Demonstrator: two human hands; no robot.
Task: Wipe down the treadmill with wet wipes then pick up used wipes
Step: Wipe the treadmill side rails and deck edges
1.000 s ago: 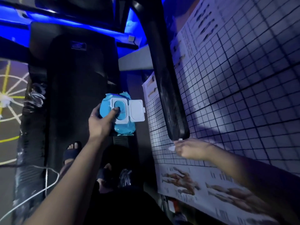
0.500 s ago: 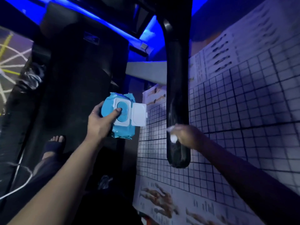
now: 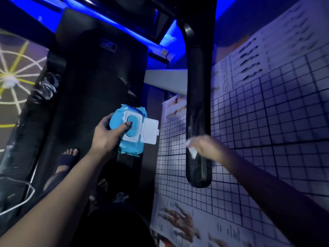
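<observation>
**Wipe on handrail, pack in the other hand**

Nearest, at 8 o'clock, a sandalled foot (image 3: 68,157) stands on the dark treadmill belt (image 3: 92,82). A white cable (image 3: 21,204) loops farther out toward the frame's edge in the same direction.

Just left of centre, the left hand (image 3: 105,138) grips a blue wet wipes pack (image 3: 130,148). Its fingers are curled behind the pack and its thumb is pressed on the dispenser opening. The pack's white lid (image 3: 150,131) is flipped open toward 3 o'clock.

At 4 o'clock, the right hand (image 3: 206,147) lies across the black handrail (image 3: 198,113). Its fingers are bent over a white wet wipe (image 3: 192,151), holding it against the rail near the lower end. Motion blur hides how tightly they close.

Beyond the rail, from 2 to 5 o'clock, a gridded exercise chart (image 3: 267,125) covers the wall. Farthest off, at 12 o'clock, blue light edges the treadmill's front end.
</observation>
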